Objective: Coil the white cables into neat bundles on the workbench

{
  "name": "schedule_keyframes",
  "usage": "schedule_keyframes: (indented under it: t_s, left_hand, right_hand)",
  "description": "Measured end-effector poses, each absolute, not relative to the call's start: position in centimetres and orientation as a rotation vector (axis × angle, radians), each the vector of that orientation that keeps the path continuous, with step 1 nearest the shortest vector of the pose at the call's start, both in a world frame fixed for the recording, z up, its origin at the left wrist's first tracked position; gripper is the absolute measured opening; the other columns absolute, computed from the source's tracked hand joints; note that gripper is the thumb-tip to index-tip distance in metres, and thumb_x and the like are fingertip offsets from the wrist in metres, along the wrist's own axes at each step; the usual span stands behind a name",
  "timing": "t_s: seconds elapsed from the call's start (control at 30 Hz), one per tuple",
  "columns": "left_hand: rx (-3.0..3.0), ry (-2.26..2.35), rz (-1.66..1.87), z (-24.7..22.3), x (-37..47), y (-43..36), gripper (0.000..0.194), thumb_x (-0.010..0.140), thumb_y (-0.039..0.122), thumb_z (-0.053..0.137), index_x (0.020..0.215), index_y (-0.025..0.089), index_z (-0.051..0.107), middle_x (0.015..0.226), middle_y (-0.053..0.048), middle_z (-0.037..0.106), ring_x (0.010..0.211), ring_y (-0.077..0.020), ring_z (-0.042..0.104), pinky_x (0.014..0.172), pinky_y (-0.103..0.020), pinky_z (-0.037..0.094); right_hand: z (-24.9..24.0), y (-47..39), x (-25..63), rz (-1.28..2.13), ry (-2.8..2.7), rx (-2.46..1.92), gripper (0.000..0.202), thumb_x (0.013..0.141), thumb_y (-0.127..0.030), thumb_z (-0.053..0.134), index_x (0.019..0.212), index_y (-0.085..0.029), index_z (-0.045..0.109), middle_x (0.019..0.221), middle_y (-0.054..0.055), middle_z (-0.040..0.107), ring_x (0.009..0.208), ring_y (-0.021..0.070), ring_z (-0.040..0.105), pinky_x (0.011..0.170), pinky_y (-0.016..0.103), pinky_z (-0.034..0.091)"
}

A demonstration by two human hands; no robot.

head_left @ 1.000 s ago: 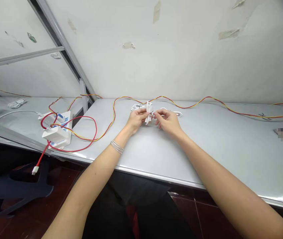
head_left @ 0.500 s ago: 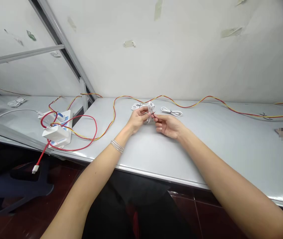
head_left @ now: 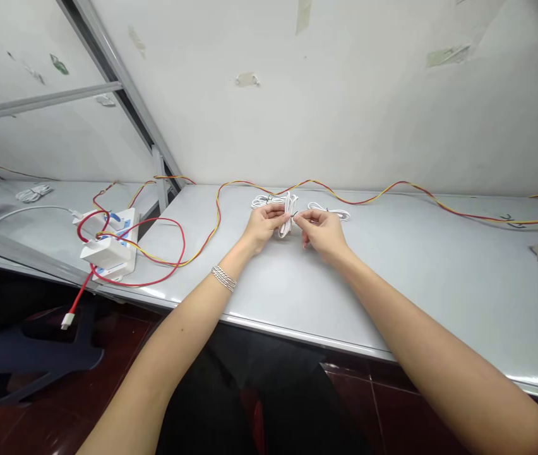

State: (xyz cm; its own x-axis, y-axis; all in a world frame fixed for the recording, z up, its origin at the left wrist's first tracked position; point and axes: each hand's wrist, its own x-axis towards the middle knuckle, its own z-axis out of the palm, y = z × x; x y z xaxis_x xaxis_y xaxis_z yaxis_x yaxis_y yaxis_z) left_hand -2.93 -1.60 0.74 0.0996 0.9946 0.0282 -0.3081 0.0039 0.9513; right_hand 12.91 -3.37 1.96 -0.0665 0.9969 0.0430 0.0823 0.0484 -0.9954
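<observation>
My left hand (head_left: 262,229) grips a coiled white cable (head_left: 288,208) between thumb and fingers, just above the table. A dark twist tie (head_left: 294,215) sticks out from the middle of the coil. My right hand (head_left: 324,234) is closed on the tie, thumb and forefinger pinched at its end. Behind my left hand lies a second white cable coil (head_left: 260,201), partly hidden by the fingers. Another tied white cable coil (head_left: 340,213) rests on the table behind my right hand, which covers part of it.
A red and yellow wire (head_left: 354,202) runs along the back of the grey table (head_left: 269,287). At left, a power strip (head_left: 129,243) holds white plugs and a looped red cable (head_left: 184,243). A metal frame post (head_left: 122,88) stands behind. A blue stool (head_left: 60,360) is below.
My right hand has turned over, its back now more upward, with the fingertips still at the tie. My left hand keeps the coil in almost the same place.
</observation>
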Motion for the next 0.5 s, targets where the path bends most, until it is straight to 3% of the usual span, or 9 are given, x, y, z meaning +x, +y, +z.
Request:
schedule_keyframes:
  t_s: [0.17, 0.33, 0.5]
  left_hand:
    - [0.99, 0.985, 1.261, 1.1, -2.8, -1.7, 0.03, 0.065, 0.016, 0.088, 0.09, 0.011, 0.072, 0.079, -0.003, 0.071, 0.065, -0.0117, 0.062, 0.067, -0.028, 0.047]
    - [0.945, 0.974, 1.248, 1.2, -2.9, -1.4, 0.024, 0.069, 0.016, 0.083, 0.09, 0.009, 0.074, 0.079, -0.005, 0.073, 0.066, -0.0124, 0.062, 0.066, -0.027, 0.048]
    - [0.903, 0.933, 1.213, 1.5, -2.9, -1.6, 0.021, 0.07, 0.016, 0.082, 0.088, 0.01, 0.075, 0.072, -0.003, 0.07, 0.061, -0.0115, 0.061, 0.063, -0.026, 0.048]
  right_hand:
    - [1.1, -3.2, 13.1, 0.564, -1.681, -1.204, 0.014, 0.079, -0.033, 0.066, 0.072, -0.02, 0.063, 0.066, 0.003, 0.064, 0.059, 0.0163, 0.054, 0.063, 0.034, 0.046]
    - [1.1, -2.9, 13.8, 0.448, -1.807, -1.079, 0.015, 0.087, -0.031, 0.059, 0.088, -0.022, 0.071, 0.082, 0.005, 0.069, 0.066, 0.0177, 0.059, 0.069, 0.034, 0.049]
    - [1.3, -2.8, 14.2, 0.406, -1.81, -1.02, 0.021, 0.086, -0.029, 0.063, 0.103, -0.023, 0.073, 0.093, 0.005, 0.067, 0.06, 0.0139, 0.057, 0.07, 0.034, 0.051]
